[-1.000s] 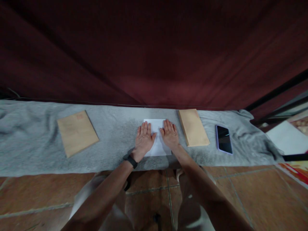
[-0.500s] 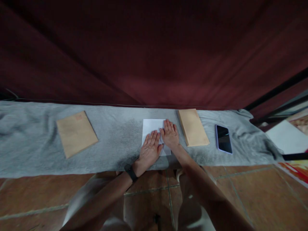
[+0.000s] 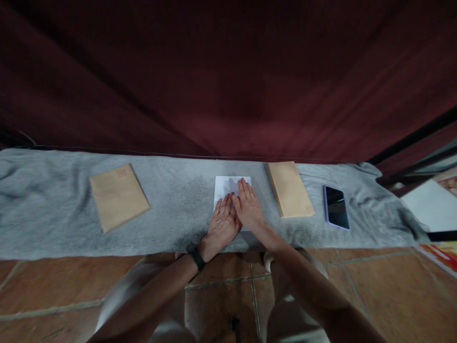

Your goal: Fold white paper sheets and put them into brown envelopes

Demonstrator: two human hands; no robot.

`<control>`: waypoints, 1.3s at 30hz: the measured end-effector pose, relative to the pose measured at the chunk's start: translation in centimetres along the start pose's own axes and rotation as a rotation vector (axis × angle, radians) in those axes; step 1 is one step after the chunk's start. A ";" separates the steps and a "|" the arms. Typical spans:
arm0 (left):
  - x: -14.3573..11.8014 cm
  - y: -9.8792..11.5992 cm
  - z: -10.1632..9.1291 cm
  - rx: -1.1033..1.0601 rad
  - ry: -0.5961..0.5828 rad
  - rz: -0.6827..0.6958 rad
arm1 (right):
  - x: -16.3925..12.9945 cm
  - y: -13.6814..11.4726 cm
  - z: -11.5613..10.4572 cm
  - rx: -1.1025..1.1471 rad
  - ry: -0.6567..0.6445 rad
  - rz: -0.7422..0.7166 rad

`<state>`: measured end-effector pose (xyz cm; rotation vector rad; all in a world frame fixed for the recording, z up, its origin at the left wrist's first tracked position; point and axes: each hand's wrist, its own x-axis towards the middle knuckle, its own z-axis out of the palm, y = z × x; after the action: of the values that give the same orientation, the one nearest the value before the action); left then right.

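Observation:
A white sheet of paper (image 3: 225,183) lies in front of me on the grey cloth (image 3: 174,190), its lower part covered by my hands. My left hand (image 3: 224,224), with a black watch at the wrist, rests flat on the paper's lower left with its fingers stretched out. Over the paper's right side lies my right hand (image 3: 249,208), also flat, fingers straight and pointing away from me. Its thumb side meets or slightly overlaps the left hand's fingers. Neither hand grips anything.
A stack of brown envelopes (image 3: 291,190) lies just right of the paper, with a phone (image 3: 336,207) in a purple case beyond it. More brown envelopes (image 3: 119,197) lie at the left. A dark red curtain (image 3: 228,95) hangs behind the cloth-covered surface. Tiled floor shows below.
My right hand has slid a little left across the paper, closer against my left hand, its fingers drawn nearer together. My left hand stays almost in place. The view has shifted slightly.

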<state>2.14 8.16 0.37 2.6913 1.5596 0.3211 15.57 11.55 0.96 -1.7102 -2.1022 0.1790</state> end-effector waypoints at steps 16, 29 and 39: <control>-0.5 -1.0 0.3 -0.023 0.090 -0.027 | -2.1 0.7 0.8 -0.078 -0.064 -0.083; -0.7 -2.4 -0.5 -0.061 0.052 -0.226 | -2.4 2.4 0.3 -0.166 0.030 -0.040; -0.8 -3.1 -0.7 -0.052 0.051 -0.262 | -2.7 4.0 -0.2 -0.220 0.049 -0.018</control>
<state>-1.00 8.94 0.52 2.4186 1.8620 0.4179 19.72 9.89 -0.96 -1.7967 -2.1675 -0.1027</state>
